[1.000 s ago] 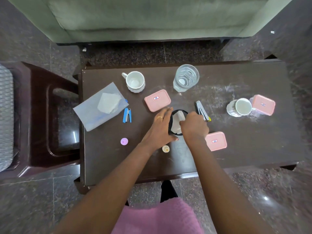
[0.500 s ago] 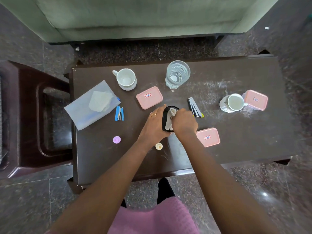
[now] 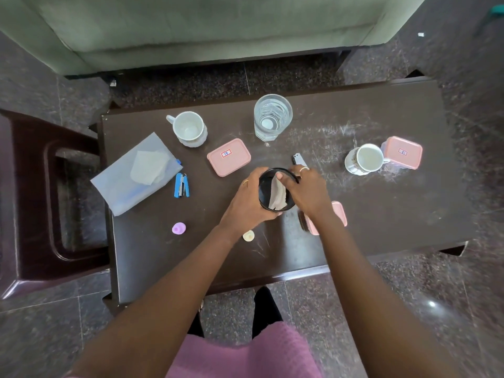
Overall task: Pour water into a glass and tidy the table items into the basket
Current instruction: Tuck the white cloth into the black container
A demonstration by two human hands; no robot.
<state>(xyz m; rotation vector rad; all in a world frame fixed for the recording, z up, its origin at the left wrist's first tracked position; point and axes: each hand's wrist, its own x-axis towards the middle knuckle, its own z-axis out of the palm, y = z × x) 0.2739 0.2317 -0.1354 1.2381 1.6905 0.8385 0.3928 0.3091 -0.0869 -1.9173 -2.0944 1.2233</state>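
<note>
A clear glass (image 3: 272,115) with water stands at the table's far middle. My left hand (image 3: 245,203) grips a black round container (image 3: 264,190) from its left side, near the table's centre. Inside it lies a white tissue (image 3: 278,196). My right hand (image 3: 308,192) reaches in from the right and pinches the tissue at the container's rim. No basket is in view.
On the dark table (image 3: 381,214) lie three pink lidded boxes (image 3: 228,156) (image 3: 403,151) (image 3: 339,216), two white mugs (image 3: 189,128) (image 3: 365,159), a blue stapler (image 3: 182,185), a silver stapler (image 3: 298,159), a purple cap (image 3: 179,228), a cream cap (image 3: 248,236) and a plastic pouch (image 3: 136,173). A brown chair (image 3: 41,200) stands left.
The black container has turned so its opening faces up more, and the tissue shows more fully inside it. Both hands have stayed on it.
</note>
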